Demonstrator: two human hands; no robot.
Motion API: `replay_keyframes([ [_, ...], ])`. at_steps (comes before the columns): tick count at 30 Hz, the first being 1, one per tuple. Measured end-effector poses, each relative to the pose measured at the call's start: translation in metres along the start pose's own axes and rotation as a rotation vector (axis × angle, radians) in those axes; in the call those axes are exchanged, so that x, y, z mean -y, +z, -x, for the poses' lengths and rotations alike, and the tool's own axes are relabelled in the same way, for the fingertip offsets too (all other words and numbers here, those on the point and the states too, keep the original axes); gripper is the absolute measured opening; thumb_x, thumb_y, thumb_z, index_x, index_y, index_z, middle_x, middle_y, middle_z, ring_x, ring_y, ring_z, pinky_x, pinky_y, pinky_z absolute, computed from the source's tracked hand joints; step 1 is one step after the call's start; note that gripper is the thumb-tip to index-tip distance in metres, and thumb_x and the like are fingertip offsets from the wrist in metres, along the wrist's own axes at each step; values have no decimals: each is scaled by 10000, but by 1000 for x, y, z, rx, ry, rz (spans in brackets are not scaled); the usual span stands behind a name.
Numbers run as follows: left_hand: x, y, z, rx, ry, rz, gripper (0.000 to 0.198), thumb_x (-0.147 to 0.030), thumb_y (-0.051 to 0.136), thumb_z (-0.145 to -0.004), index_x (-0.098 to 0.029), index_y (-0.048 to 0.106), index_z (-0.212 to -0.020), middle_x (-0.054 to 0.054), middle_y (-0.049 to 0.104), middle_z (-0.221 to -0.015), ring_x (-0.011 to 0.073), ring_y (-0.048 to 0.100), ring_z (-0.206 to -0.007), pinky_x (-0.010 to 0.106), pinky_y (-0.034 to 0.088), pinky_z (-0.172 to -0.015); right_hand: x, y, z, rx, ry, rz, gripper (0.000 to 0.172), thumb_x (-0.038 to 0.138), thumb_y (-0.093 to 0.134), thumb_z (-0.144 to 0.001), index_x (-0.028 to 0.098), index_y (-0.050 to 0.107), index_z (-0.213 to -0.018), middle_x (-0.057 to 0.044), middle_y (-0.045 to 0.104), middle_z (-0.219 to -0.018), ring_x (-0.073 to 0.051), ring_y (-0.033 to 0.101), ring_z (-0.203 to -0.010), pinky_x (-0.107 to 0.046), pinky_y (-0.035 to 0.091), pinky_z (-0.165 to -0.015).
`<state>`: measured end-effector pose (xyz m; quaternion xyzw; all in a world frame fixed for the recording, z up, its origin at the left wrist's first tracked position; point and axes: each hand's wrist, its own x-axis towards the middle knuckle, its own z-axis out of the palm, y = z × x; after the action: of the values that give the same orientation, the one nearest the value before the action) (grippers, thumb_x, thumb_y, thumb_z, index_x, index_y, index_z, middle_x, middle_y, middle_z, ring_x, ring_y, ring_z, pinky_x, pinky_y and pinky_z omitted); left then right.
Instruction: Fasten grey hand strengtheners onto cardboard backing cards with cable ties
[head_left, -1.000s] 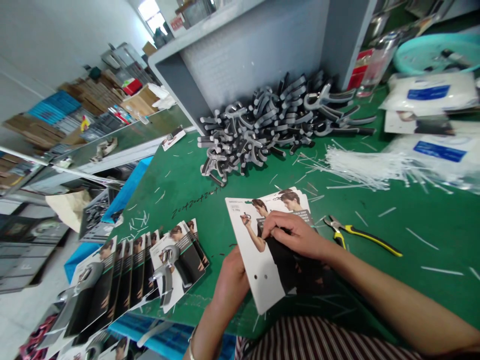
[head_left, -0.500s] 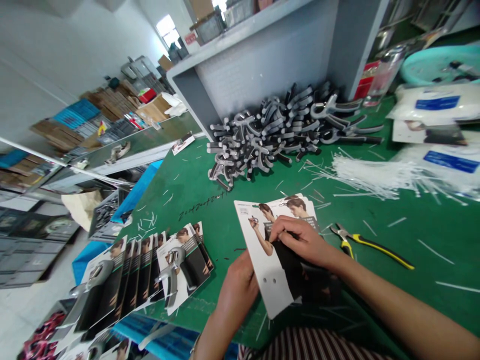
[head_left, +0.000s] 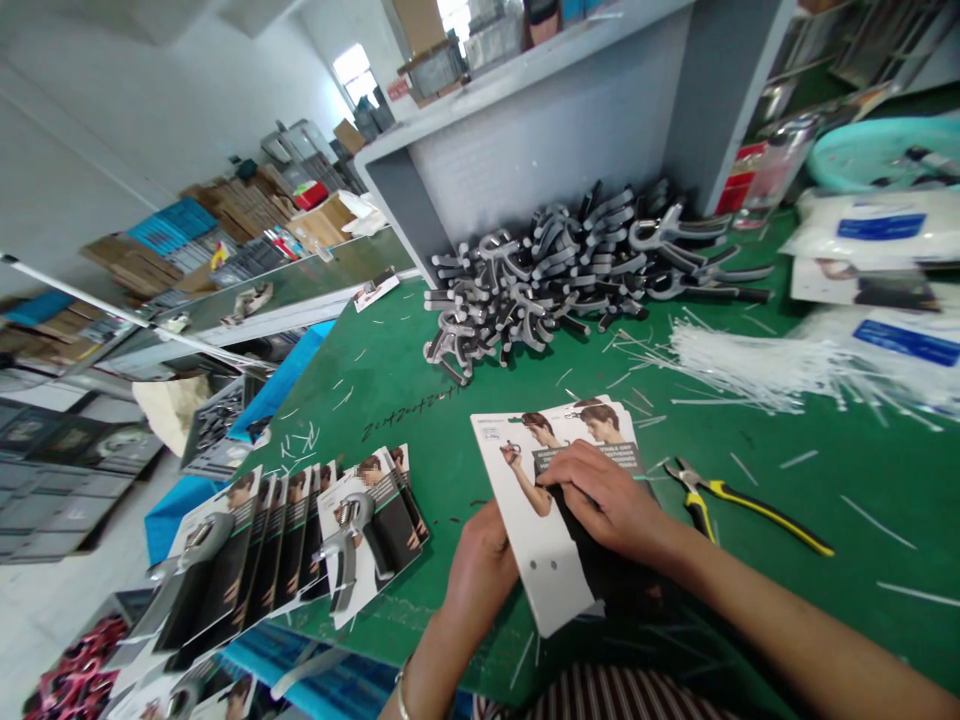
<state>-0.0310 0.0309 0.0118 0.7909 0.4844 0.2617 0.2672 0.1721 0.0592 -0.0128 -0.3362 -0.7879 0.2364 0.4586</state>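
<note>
A printed backing card [head_left: 540,575] with two punched holes is held tilted at the front of the bench. My left hand [head_left: 484,560] grips it from behind at its left edge, with the fingers hidden by the card. My right hand [head_left: 604,495] lies over the card's dark printed part, fingers bent and pressed together; anything between them is too small to make out. More cards [head_left: 611,425] of the same kind show just behind. To the right of my right hand are pliers [head_left: 739,495] with yellow and black handles, jaws slightly apart.
Grey and black hand grips [head_left: 525,290] are heaped at the back. White cable ties [head_left: 742,360] lie at the right, near plastic bags [head_left: 892,228] and a turquoise basin [head_left: 840,150]. Carded hand grips [head_left: 367,530] overlap along the left edge. Cut tie ends are scattered about.
The whole view has shifted slightly. My right hand has changed little in its place on the card, its fingers a bit lower; my left hand keeps its hold.
</note>
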Motion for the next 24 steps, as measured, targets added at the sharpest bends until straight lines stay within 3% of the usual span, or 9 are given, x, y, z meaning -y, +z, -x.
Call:
replay_keyframes([
  [4, 5, 7, -1, 84, -14, -96, 197, -9, 543, -736, -140, 676, -671, 40, 678, -663, 152, 600, -609, 227, 448, -607, 0, 1, -1, 15, 0, -15, 267, 68, 442, -921, 205, 619, -1066, -86, 656, -995, -227, 567, -988, -417, 499, -880],
  [13, 1, 11, -2, 76, -232, 148, 157, -98, 535, -742, -135, 640, -631, 21, 630, -578, 130, 524, -540, 205, 408, -529, 0, 2, -1, 56, -19, -24, 268, 71, 435, -924, 192, 630, -1062, -95, 659, -993, -221, 568, -982, -408, 501, -880],
  [19, -3, 10, 1, -48, -219, 291, 160, -154, 546, -727, -143, 618, -584, 22, 633, -620, 141, 541, -578, 219, 438, -552, 0, 1, -1, 1, 2, -62, 270, 75, 435, -926, 202, 630, -1064, -83, 659, -983, -213, 584, -974, -400, 504, -879],
  [24, -5, 4, 1, -113, -279, 177, 141, -164, 565, -718, -148, 629, -593, 34, 654, -659, 167, 578, -634, 261, 471, -615, 10, -5, -3, 97, -15, -68, 244, 119, 469, -935, 192, 619, -1113, -96, 656, -1014, -220, 570, -999, -416, 487, -919],
])
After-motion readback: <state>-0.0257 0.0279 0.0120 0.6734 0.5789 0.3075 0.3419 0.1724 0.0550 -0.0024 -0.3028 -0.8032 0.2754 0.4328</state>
